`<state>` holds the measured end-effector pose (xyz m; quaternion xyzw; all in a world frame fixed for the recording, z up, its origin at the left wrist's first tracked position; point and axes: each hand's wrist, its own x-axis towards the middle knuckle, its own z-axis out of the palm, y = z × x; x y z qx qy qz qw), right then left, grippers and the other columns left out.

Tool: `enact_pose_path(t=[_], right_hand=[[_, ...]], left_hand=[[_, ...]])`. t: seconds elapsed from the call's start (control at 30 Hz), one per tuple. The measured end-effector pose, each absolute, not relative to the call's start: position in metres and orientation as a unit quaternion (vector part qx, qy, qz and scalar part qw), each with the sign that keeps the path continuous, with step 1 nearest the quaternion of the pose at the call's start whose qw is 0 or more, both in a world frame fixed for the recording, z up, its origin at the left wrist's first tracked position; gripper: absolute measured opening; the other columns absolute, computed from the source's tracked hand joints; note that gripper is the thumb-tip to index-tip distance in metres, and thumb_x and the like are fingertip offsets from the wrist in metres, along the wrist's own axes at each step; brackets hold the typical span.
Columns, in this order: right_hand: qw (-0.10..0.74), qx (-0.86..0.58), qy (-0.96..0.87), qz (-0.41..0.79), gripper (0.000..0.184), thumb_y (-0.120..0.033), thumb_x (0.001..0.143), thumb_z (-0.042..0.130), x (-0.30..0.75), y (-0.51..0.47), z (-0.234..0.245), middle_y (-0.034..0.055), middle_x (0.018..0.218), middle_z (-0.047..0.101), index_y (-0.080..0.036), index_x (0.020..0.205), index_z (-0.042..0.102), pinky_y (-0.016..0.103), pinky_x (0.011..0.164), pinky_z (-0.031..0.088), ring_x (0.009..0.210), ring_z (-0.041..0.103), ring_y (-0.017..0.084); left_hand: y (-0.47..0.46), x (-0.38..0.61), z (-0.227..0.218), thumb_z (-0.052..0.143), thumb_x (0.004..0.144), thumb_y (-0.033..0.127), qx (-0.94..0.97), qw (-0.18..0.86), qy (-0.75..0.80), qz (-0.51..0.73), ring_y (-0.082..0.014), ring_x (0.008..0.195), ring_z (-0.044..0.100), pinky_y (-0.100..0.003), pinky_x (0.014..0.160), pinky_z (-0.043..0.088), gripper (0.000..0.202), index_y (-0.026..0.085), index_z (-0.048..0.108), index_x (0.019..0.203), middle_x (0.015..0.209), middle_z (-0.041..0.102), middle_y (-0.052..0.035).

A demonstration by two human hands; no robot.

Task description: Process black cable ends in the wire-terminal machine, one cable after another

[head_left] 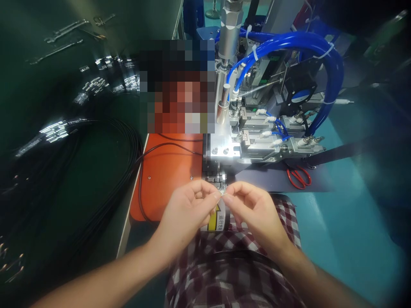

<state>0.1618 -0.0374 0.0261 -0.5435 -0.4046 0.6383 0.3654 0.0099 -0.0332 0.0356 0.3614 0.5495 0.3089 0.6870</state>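
Observation:
My left hand (192, 204) and my right hand (253, 206) meet just in front of the machine, fingertips nearly touching. Both are closed in a pinch. Between the thumbs and forefingers shows a tiny thin pale piece (222, 194), too small to name. Right behind the fingertips lies the dark metal track (215, 176) of the machine. Below them is a white label with a yellow and black arrow (212, 220), partly covered by my left hand.
An orange base plate (173, 164) with black cables crossing it lies to the left. Bundled black cables (109, 184) and wrenches (67, 32) rest on the dark green table. Blue air hoses (289, 40) arch over the pneumatic cylinders (260, 147). Red-handled scissors (299, 177) lie at the right.

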Motion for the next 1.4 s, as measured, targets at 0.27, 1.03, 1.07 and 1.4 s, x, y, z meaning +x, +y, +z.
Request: enact_pose_path(t=[0.27,1.03,1.07,1.4], right_hand=[[0.387,-0.545,-0.394,0.631,0.019,-0.030,0.079,0.066,0.157,-0.042,0.023,-0.0096,0.047,0.039,-0.017,0.073,0.055,0.016,0.038,0.028,0.040,0.031,0.004],[0.354,-0.546,-0.471,0.596,0.021,-0.033,0.084,0.061,0.165,-0.032,0.025,-0.0062,0.054,0.042,-0.018,0.072,0.054,0.020,0.042,0.031,0.046,0.035,0.008],[0.352,-0.542,-0.458,0.610,0.022,-0.034,0.084,0.061,0.164,-0.032,0.025,-0.0067,0.054,0.041,-0.018,0.071,0.053,0.020,0.041,0.030,0.045,0.034,0.007],[0.377,-0.550,-0.445,0.598,0.020,-0.032,0.083,0.062,0.173,-0.021,0.016,-0.0037,0.061,0.047,-0.017,0.071,0.056,0.021,0.045,0.031,0.052,0.036,0.008]], left_hand=[[-0.035,0.010,0.036,0.060,0.085,0.030,0.357,0.693,0.550,0.302,-0.0013,0.041,0.030,-0.014,0.040,0.024,0.018,0.015,0.056,0.075,0.053,0.045,0.0075],[-0.031,0.009,0.035,0.061,0.084,0.029,0.373,0.683,0.551,0.301,-0.0026,0.042,0.030,-0.015,0.041,0.023,0.017,0.014,0.057,0.076,0.050,0.040,0.0083],[-0.030,0.008,0.036,0.061,0.084,0.030,0.373,0.685,0.551,0.296,-0.0027,0.043,0.030,-0.015,0.041,0.023,0.018,0.014,0.057,0.077,0.051,0.041,0.0080],[-0.015,0.011,0.039,0.065,0.079,0.027,0.460,0.612,0.591,0.256,-0.0055,0.045,0.041,-0.016,0.042,0.031,0.011,0.016,0.063,0.083,0.057,0.049,0.0055]])
